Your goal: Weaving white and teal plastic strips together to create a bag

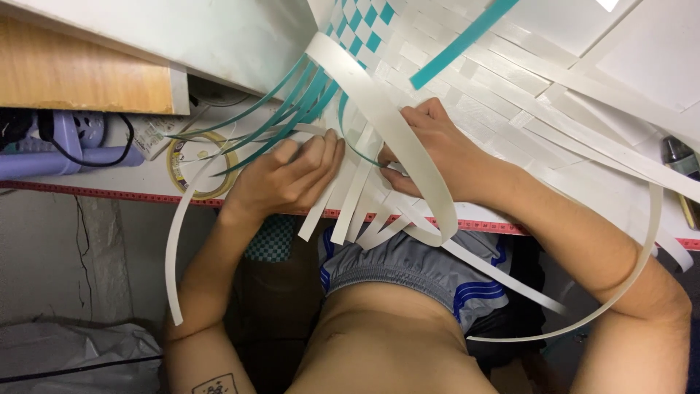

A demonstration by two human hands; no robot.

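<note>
Head view: a half-woven mat (pixel 467 80) of flat white and teal strips is spread on the table (pixel 109 186), and both hands are pressed at its unfinished near edge. The left hand (pixel 288 179) is laid palm down, fingers curled and closed on the loose white strip ends (pixel 343 201) just beside its fingertips; how firmly they are pinched cannot be told. The right hand (pixel 437 149) is closed on the weave just across from it, thumb tucked under a broad white strip (pixel 386 124) that runs diagonally between the two hands, from above the left hand down past the right wrist. The loose ends hang over the table edge below both grips, their long axis pointing toward the body. A fan of teal strips (pixel 292 109) spreads away above the left hand, nearer to it than to the right. A tape roll (pixel 198 164) lies well to the left of the left hand.
</note>
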